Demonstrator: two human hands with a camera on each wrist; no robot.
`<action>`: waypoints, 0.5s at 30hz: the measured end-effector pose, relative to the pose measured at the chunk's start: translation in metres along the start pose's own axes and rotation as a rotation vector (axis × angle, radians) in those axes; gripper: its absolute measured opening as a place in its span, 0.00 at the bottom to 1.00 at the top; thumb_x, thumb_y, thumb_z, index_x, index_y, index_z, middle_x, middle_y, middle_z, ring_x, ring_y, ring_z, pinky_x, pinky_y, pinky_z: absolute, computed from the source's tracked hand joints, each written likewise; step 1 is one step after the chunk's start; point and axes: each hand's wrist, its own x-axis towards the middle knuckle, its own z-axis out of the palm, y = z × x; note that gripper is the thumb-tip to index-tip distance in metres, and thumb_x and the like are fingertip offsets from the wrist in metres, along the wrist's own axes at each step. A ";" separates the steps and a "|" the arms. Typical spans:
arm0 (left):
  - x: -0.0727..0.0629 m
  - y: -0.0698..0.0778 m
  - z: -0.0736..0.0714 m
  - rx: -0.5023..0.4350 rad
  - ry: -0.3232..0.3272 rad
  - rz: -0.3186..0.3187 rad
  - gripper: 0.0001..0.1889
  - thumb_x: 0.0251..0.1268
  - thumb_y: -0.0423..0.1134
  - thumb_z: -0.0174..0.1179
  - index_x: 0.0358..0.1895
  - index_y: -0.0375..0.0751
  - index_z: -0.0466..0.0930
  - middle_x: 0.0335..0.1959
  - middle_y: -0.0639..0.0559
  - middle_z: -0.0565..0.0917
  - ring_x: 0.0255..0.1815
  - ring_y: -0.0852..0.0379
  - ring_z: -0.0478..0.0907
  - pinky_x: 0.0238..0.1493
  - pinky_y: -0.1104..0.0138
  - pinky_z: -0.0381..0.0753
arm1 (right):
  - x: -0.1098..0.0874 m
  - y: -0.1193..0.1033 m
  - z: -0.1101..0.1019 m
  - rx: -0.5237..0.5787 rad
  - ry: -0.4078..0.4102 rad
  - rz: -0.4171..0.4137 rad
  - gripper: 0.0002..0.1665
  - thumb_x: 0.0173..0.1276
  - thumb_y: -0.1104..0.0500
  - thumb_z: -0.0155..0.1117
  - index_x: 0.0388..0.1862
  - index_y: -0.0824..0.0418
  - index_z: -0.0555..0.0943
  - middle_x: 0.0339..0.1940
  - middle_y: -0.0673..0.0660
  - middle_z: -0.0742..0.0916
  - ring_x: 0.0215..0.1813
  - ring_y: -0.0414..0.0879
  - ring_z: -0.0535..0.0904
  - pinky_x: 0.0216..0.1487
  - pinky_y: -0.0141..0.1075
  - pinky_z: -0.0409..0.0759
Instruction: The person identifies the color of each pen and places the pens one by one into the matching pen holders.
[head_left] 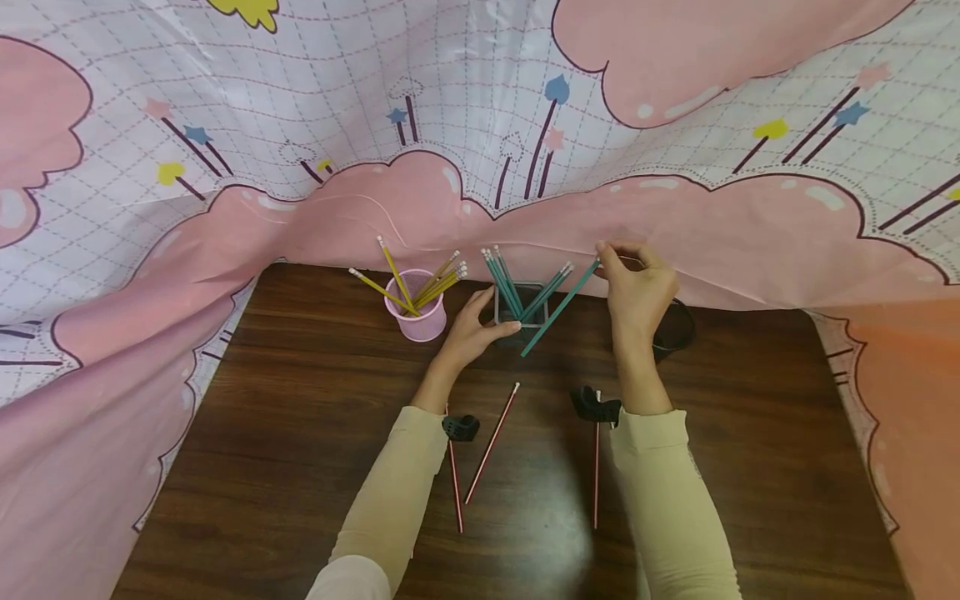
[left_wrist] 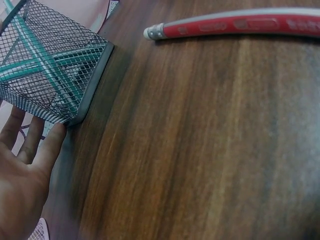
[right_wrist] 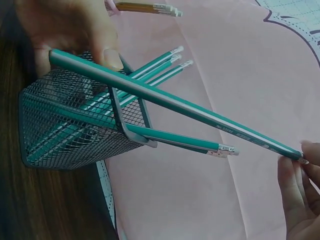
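My left hand (head_left: 468, 335) holds a square black mesh pencil holder (left_wrist: 95, 82), thumb along its front and fingers at its left side. Several green pencils (right_wrist: 187, 141) lean inside, white eraser ends up. Over to the right, my right hand (head_left: 643, 287) pinches another green pencil (head_left: 561, 307) by its eraser end. That pencil slants down to the left, its lower end in front of the holder. In the right wrist view this end overlaps the left thumb.
Left of the holder stands a pink mesh cup (head_left: 422, 329) with several yellow pencils (head_left: 390, 267). A black round cup (head_left: 673, 325) is partly hidden behind the right wrist. Red pencils (head_left: 492, 442) lie on the brown wooden table (head_left: 300, 433). A patterned curtain (head_left: 480, 167) hangs behind.
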 end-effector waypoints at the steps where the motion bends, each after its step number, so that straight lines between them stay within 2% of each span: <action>1: 0.000 0.001 0.000 0.000 0.000 0.000 0.47 0.58 0.45 0.72 0.78 0.43 0.56 0.71 0.50 0.65 0.73 0.54 0.61 0.65 0.63 0.74 | 0.001 -0.001 0.001 -0.003 0.003 -0.005 0.10 0.59 0.61 0.77 0.32 0.68 0.88 0.29 0.56 0.89 0.25 0.39 0.86 0.31 0.34 0.86; 3: 0.000 0.004 -0.002 -0.005 -0.002 0.000 0.46 0.58 0.44 0.72 0.78 0.43 0.56 0.71 0.49 0.66 0.72 0.53 0.61 0.65 0.63 0.73 | 0.004 -0.004 0.002 -0.014 0.007 -0.006 0.10 0.59 0.59 0.77 0.32 0.66 0.88 0.30 0.56 0.89 0.25 0.39 0.86 0.31 0.32 0.85; 10: -0.014 0.041 -0.010 -0.021 -0.039 -0.007 0.45 0.59 0.37 0.70 0.77 0.33 0.55 0.72 0.39 0.64 0.73 0.46 0.60 0.66 0.58 0.72 | 0.020 -0.011 0.006 -0.016 0.038 -0.015 0.11 0.59 0.58 0.77 0.32 0.66 0.88 0.29 0.56 0.89 0.24 0.42 0.86 0.30 0.31 0.85; 13: -0.014 0.040 -0.009 -0.024 -0.046 -0.023 0.45 0.60 0.38 0.70 0.77 0.33 0.53 0.72 0.39 0.63 0.74 0.47 0.60 0.66 0.58 0.72 | 0.025 -0.015 0.007 -0.011 0.059 -0.007 0.10 0.59 0.60 0.76 0.32 0.67 0.88 0.28 0.56 0.88 0.24 0.42 0.85 0.29 0.31 0.85; 15: -0.011 0.031 -0.006 -0.033 -0.037 -0.026 0.46 0.60 0.39 0.70 0.77 0.36 0.54 0.73 0.41 0.63 0.74 0.48 0.60 0.67 0.59 0.72 | 0.026 -0.018 0.008 -0.006 0.071 -0.001 0.09 0.59 0.62 0.76 0.32 0.68 0.88 0.27 0.55 0.88 0.25 0.43 0.85 0.30 0.31 0.85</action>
